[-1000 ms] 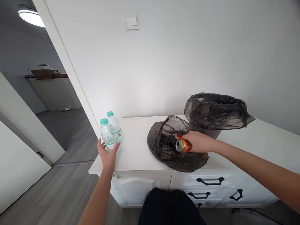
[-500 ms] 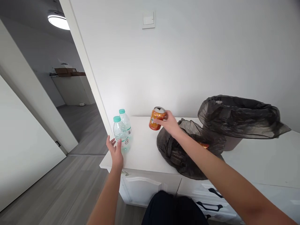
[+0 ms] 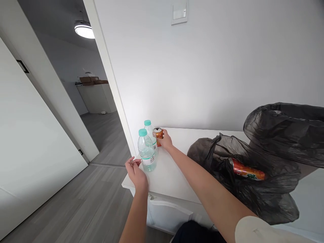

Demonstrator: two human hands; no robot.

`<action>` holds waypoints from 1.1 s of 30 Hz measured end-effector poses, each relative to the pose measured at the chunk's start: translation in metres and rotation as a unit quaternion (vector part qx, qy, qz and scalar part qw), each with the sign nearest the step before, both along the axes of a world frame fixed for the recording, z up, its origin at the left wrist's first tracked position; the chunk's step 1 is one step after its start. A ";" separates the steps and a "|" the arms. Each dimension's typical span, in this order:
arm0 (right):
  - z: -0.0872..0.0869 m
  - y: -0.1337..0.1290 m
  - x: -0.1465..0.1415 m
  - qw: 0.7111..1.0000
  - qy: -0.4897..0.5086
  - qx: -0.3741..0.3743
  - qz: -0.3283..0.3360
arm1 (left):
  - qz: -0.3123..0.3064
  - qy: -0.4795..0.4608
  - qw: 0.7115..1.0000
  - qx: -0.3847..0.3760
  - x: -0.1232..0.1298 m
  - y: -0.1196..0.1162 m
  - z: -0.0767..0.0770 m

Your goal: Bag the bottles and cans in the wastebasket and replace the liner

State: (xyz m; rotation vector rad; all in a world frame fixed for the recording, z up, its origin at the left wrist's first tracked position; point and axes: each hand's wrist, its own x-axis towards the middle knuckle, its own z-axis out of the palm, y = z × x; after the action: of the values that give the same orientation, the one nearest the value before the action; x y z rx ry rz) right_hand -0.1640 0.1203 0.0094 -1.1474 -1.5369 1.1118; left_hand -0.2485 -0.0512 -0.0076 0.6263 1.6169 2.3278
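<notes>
Two clear bottles with teal caps stand upright at the left end of the white cabinet top: a front bottle (image 3: 147,156) and a rear bottle (image 3: 149,130). My right hand (image 3: 166,140) is wrapped round an orange can (image 3: 158,134), held upright close beside the rear bottle. Near the front bottle's left side is my left hand (image 3: 135,172), its fingers loosely bent and apart, holding nothing. A second orange can (image 3: 248,170) lies on its side in a black plastic bag (image 3: 268,192) on the right.
Behind that bag, another black bag (image 3: 283,131) lines a bin. The white cabinet top (image 3: 174,179) runs along the wall, which bears a light switch (image 3: 179,11). An open doorway is at the left, with a sliding door (image 3: 32,141).
My right hand has carried the can left and down to beside the bottles. My left hand has curled its fingers somewhat. The view has shifted, showing more of the can in the bag.
</notes>
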 end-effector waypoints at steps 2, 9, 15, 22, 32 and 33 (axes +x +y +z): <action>0.001 -0.001 -0.002 1.000 -0.003 0.006 0.016 | -0.011 0.002 1.000 0.002 -0.002 0.002 -0.006; 0.032 -0.029 0.029 0.999 -0.026 -0.012 0.016 | -0.015 0.020 0.999 0.026 -0.009 0.011 -0.020; 0.069 -0.102 0.146 0.989 -0.088 0.057 0.100 | -0.014 0.053 0.998 0.029 -0.017 0.022 -0.032; 0.049 -0.137 0.306 0.886 -0.459 0.063 -0.015 | 0.000 0.076 0.997 0.019 -0.017 0.026 -0.030; 0.027 -0.133 0.315 0.752 -0.641 0.071 -0.134 | 0.006 0.037 0.999 -0.019 0.001 0.008 0.011; 0.033 -0.138 0.313 0.767 -0.624 0.061 -0.135 | 0.004 0.035 0.999 -0.017 0.001 0.007 0.011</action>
State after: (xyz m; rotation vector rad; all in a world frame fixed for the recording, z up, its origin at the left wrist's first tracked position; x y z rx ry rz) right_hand 0.1491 -0.0175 0.0425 -2.1159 -2.1981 -0.1301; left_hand -0.2473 -0.0444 0.0033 0.7032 1.6892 2.3036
